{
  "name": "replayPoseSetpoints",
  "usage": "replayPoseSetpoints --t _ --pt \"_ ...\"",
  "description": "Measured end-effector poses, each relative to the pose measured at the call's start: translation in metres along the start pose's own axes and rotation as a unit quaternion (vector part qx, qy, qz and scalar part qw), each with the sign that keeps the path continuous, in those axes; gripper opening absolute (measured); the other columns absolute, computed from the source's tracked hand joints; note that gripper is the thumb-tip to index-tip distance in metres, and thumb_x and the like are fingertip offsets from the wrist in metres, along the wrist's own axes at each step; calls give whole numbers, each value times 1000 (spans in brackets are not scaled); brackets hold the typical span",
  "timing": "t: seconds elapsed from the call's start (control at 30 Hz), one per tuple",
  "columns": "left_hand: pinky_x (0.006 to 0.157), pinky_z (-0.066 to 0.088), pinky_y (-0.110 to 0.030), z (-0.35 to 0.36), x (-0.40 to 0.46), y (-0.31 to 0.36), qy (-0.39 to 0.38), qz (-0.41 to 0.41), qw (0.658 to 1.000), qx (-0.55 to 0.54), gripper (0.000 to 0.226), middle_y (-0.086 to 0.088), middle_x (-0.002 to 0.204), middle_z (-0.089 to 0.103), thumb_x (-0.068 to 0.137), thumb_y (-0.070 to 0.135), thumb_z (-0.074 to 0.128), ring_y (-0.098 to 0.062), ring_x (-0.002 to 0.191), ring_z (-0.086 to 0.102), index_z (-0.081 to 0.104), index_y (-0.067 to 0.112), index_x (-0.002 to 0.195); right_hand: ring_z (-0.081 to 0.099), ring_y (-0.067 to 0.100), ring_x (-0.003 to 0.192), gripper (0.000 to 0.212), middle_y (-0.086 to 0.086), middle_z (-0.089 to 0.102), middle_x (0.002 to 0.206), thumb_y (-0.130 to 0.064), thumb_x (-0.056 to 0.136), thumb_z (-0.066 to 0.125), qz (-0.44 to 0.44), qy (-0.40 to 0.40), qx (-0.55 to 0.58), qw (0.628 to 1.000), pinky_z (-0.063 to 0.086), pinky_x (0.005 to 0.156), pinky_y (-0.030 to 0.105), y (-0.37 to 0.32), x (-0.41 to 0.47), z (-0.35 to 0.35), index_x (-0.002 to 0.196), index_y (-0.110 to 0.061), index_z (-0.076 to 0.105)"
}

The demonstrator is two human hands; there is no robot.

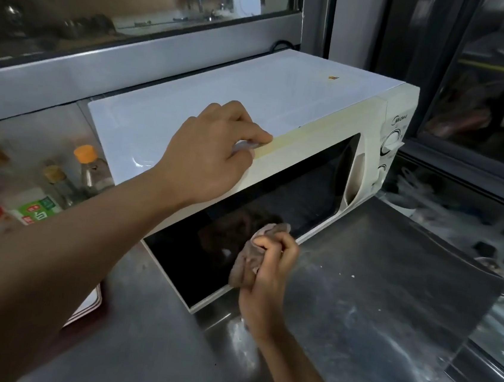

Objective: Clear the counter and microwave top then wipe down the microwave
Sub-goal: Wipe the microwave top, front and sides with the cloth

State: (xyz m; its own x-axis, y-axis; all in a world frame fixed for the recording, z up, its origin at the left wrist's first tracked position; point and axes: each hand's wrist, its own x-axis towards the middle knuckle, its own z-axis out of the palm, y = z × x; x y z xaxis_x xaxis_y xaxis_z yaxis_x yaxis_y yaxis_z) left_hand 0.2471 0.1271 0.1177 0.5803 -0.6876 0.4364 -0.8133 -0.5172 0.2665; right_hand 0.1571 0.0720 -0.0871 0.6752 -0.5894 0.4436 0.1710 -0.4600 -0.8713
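**White microwave, brown rag at its door**

White and cream, the microwave (253,104) sits on a stainless-steel tabletop (358,295), its long axis running from lower left to upper right across the view. Its door (274,199) and control panel face toward the lower right. The top panel is glossy white, with a small orange-and-dark sticker (334,78) near the far right; the front frame is yellowed cream. The door window is black and reflective. Two round dials (392,141) stand one above the other on the panel at the right end, under a grey brand mark. A dark cable (283,45) curves up behind the rear edge.

The left hand (211,152) rests on the top front edge of the microwave, fingers curled, with the thumb and forefinger pinching something small and pale that cannot be identified. The right hand (270,270) is clamped around a bunched brown rag (253,253), which is at the lower part of the door glass; whether it touches the glass cannot be told.

Left of the microwave stand condiment bottles (91,170), one with an orange cap, blurred. The tabletop shows pale smears and specks in front of the microwave. A window (108,4) runs behind.
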Motion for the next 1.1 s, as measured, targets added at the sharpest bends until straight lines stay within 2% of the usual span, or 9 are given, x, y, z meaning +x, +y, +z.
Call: replayPoseSetpoints --t 0.07,0.2,0.3,0.5,0.57,0.63,0.77,0.9,1.1 --pt "82 44 -36 0 -1 0 0 1 1000 3 42 4 103 55 81 23 42 -20 96 50 67 25 116 43 19 110 34 14 32 125 -2 77 47 -25 13 -9 1000 39 97 21 19 20 -8 111 -8 47" --pt "80 45 -34 1 0 -1 6 5 1000 -1 41 9 100 52 82 22 43 -16 94 50 67 24 115 49 24 101 32 17 30 129 -3 82 45 52 66 -42 996 42 96 30 63 75 -35 114 -4 41" --pt "80 44 -33 0 0 -1 3 5 1000 -3 41 10 100 51 82 22 43 -15 95 50 67 24 114 45 21 108 36 16 39 129 -5 85 52 80 86 -97 988 31 88 13 73 93 -49 120 0 45" --pt "84 46 -40 -2 0 2 2 0 1000 15 41 1 106 59 80 24 42 -21 96 53 68 23 111 36 17 120 49 22 29 144 11 79 49 75 67 -89 991 16 88 -11 75 79 -43 127 7 40" --pt "83 47 -43 -3 0 4 6 1 1000 28 39 -1 106 61 80 25 43 -23 94 55 70 20 107 40 30 122 46 22 37 139 11 77 51 81 72 -103 989 18 95 -3 75 75 -40 122 7 45" --pt "82 48 -43 -4 -2 6 8 -4 999 35 36 -2 104 64 79 25 44 -23 92 57 70 18 103 43 37 117 38 22 44 132 10 75 53 81 67 -124 987 24 99 14 75 66 -36 113 7 50" --pt "83 47 -39 -12 -14 5 7 -12 999 45 33 -1 102 66 78 25 45 -23 94 59 70 18 99 48 37 105 34 24 49 117 -12 71 38 75 68 -124 987 32 97 31 66 51 -27 97 6 51" --pt "82 47 -44 -31 -42 -2 10 -19 998 58 31 -4 101 65 78 24 46 -27 94 58 70 18 98 47 37 103 31 22 45 120 -6 74 42 93 50 -78 991 41 93 47 50 22 -11 102 4 50" --pt "78 48 -46 -49 -92 -13 37 -26 997 61 30 -2 102 66 79 19 49 -26 92 58 69 15 102 43 35 125 49 18 37 139 16 75 53 97 27 -55 993 34 106 33 12 -39 20 122 3 50"
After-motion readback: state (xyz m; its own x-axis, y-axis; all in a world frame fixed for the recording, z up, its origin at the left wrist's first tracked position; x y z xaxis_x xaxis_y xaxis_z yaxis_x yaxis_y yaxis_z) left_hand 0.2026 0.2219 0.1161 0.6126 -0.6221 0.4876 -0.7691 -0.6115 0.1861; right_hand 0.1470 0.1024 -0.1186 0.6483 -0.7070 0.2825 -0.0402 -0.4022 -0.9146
